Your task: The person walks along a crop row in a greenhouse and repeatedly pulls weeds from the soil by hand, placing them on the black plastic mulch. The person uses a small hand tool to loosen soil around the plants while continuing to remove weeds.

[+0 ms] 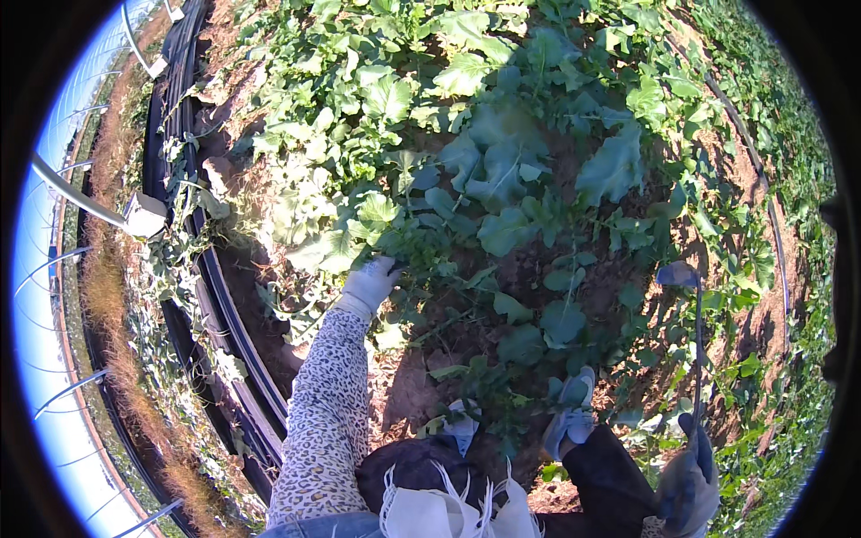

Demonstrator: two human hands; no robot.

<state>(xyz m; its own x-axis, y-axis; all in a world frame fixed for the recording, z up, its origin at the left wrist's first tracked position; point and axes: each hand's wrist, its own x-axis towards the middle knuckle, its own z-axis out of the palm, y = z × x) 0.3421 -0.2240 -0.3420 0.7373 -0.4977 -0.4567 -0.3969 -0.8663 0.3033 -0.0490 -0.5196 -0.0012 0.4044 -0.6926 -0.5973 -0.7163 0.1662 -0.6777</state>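
Observation:
My left hand (370,284), in a white glove, reaches into a clump of leafy green plants (430,259). Its fingertips meet the foliage, and whether they grip a stem is unclear. A leopard-print sleeve (324,403) covers that arm. At lower right, my gloved right hand (687,481) is closed around the handle of a small hoe (698,350). The hoe points away from me, its flat metal blade (677,274) raised at the far end. Broad lobed leaves (508,161) spread in front of me, partly in shadow.
Black plastic sheeting (232,336) runs along the left. Curved metal hoops (77,191) stand beyond it, one by a pale block (144,215). A dark hose (740,131) crosses the soil on the right. My shoes (572,413) rest among low plants.

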